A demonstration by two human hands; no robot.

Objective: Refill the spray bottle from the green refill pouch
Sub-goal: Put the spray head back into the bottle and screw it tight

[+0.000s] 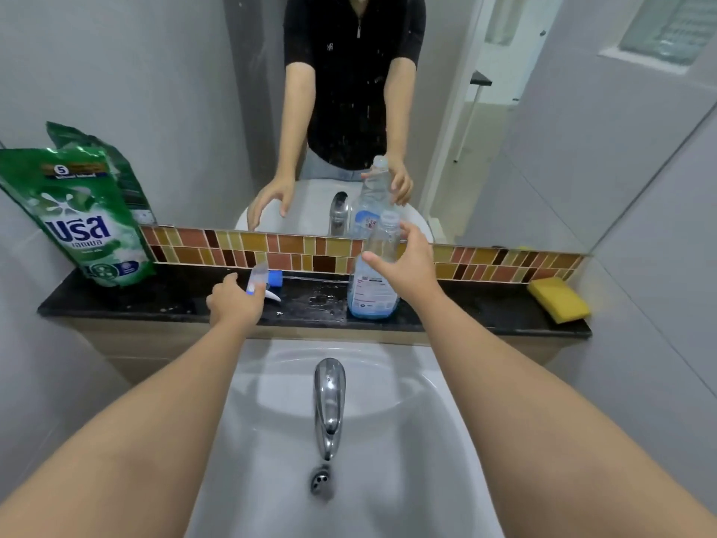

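The clear spray bottle point(373, 293) stands uncapped on the black ledge point(465, 308), with a little blue liquid at its bottom. My right hand point(407, 262) wraps around its neck, thumb on the left and fingers on the right. The removed spray head point(267, 279), with a blue collar and a long dip tube pointing right, lies on the ledge. My left hand point(232, 300) grips its rear end. The green refill pouch point(83, 219) leans upright against the wall at the ledge's far left, away from both hands.
A yellow sponge point(558, 299) lies at the ledge's right end. The white sink point(388, 460) with a chrome tap point(329, 398) is below my arms. A mirror above the brown tile strip point(271, 250) reflects the person and the bottle.
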